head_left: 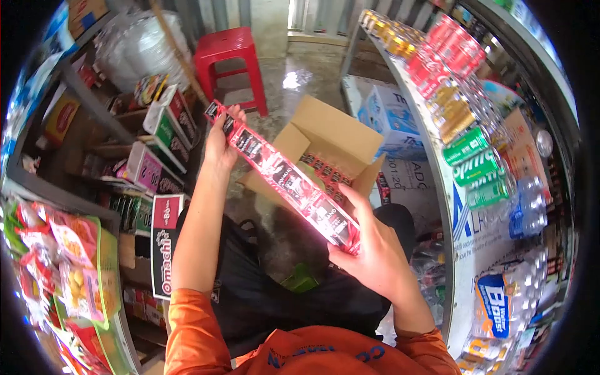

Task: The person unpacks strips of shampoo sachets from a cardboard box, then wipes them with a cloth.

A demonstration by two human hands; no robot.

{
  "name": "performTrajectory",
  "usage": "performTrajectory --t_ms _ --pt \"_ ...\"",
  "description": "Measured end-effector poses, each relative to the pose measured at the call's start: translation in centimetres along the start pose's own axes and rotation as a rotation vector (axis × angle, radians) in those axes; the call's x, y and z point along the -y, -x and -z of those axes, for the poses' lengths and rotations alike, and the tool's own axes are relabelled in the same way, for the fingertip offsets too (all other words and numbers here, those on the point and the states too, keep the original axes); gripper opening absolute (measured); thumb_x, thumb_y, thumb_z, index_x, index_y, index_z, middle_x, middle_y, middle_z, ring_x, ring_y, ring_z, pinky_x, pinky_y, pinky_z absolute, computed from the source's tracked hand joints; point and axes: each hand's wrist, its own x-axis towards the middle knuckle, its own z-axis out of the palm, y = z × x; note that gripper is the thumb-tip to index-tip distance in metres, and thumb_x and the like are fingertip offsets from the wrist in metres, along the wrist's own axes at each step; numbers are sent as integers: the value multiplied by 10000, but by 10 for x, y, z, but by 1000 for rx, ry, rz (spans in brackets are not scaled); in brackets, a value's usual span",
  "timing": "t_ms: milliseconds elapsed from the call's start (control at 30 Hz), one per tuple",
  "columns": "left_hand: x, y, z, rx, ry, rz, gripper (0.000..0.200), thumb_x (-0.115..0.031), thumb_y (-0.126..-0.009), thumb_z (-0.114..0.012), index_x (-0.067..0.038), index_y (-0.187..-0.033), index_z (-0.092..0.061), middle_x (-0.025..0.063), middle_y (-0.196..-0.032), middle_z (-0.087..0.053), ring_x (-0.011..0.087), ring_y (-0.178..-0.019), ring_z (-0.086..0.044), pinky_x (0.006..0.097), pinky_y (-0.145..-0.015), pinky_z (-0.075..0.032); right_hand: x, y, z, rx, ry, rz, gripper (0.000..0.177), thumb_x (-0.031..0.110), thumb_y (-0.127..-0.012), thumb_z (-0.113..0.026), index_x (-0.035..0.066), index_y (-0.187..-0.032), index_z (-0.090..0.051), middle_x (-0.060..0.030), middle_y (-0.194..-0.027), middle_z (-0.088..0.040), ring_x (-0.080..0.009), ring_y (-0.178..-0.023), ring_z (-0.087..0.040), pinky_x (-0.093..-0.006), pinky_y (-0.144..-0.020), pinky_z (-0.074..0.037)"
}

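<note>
A long strip of red and black Romano sachets [290, 178] stretches diagonally in front of me. My left hand [223, 142] is closed around its upper left end. At the lower right end, my right hand [375, 253] grips the strip between thumb and fingers. Behind the strip an open cardboard box [337, 128] stands on the floor with its flaps spread. Rows of small red and dark packs [326, 170] show inside it; the strip hides part of them.
A red plastic stool [228, 53] stands beyond my left hand. Shelves with boxed and bagged goods, including an Omachi box [167, 247], line the left. On the right shelf are red cans [447, 53], green Sprite cans [478, 165] and Water Boost bottles [494, 306].
</note>
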Motion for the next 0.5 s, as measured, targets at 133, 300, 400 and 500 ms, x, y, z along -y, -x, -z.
performTrajectory --t_ms 133,300,400,500 --pt "-41 14 -15 -15 -105 -143 338 -186 -1097 -458 45 -1336 -515 188 -1287 -660 278 -1062 -692 389 -927 -614 -1 3 1 202 -131 -119 887 171 -810 -865 89 -1521 -341 -212 -1110 -724 -350 -1003 -733 -429 -858 -550" --pt "-81 9 -14 -20 -201 -264 297 -169 -1094 -477 -10 -1344 -501 144 -1217 -683 238 -943 -684 359 -807 -620 -30 9 15 471 -774 -247 663 67 -923 -776 1 -1459 -392 -79 -1032 -748 -80 -925 -676 -262 -762 -542" --pt "-92 8 -18 -25 -220 -288 289 -170 -1098 -464 -4 -1331 -507 144 -1175 -690 239 -923 -686 369 -793 -620 -53 15 28 636 -738 -296 292 104 -939 -767 -9 -1180 -649 -19 -949 -721 -42 -852 -636 -233 -735 -518" --pt "-111 4 -16 -51 -240 -301 277 -171 -1099 -458 3 -1306 -520 151 -1141 -704 242 -890 -688 370 -784 -620 -54 25 38 682 -791 -409 210 125 -955 -750 -9 -1099 -678 -9 -896 -706 -48 -804 -641 -239 -699 -527"
